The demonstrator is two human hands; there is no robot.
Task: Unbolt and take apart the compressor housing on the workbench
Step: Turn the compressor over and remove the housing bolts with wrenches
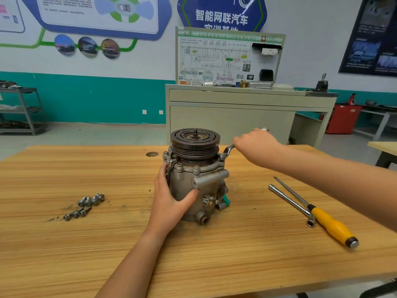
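A grey metal compressor (198, 179) stands upright in the middle of the wooden workbench (129, 244), its dark grooved pulley on top. My left hand (171, 196) grips the housing from the left side, thumb across the front. My right hand (255, 145) grips the handle of a bent metal wrench (228, 149), whose lower end sits on a bolt at the housing's upper right flange. Several more bolts stand around the flange rim. A cluster of several loose bolts (86, 206) lies on the bench to the left.
An L-shaped socket wrench (292, 203) and a yellow-handled screwdriver (328, 222) lie on the bench to the right. A round hole (152, 154) marks the bench top behind the compressor. A beige cabinet (236, 117) with a wiring display board stands beyond the bench.
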